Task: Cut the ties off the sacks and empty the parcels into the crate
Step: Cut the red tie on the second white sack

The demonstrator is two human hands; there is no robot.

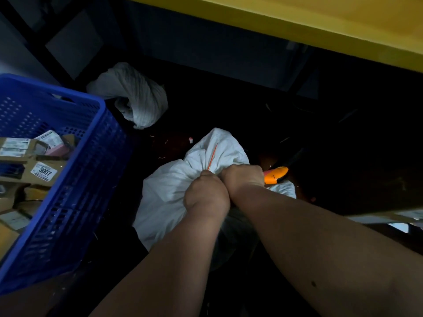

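A white woven sack (164,197) lies on the dark floor in the middle. Its neck is bunched and bound by a thin orange tie (212,156) that sticks up. My left hand (206,195) grips the gathered neck just below the tie. My right hand (243,177) is curled beside it, holding an orange-handled cutter (275,175) whose handle pokes out to the right; the blade is hidden. The blue plastic crate (75,179) stands at the left and holds several cardboard parcels (34,170) with labels.
A second, crumpled white sack (135,97) lies on the floor behind the crate's far corner. A yellow tabletop edge (297,26) overhangs at the top right. Dark floor with small scraps lies to the right.
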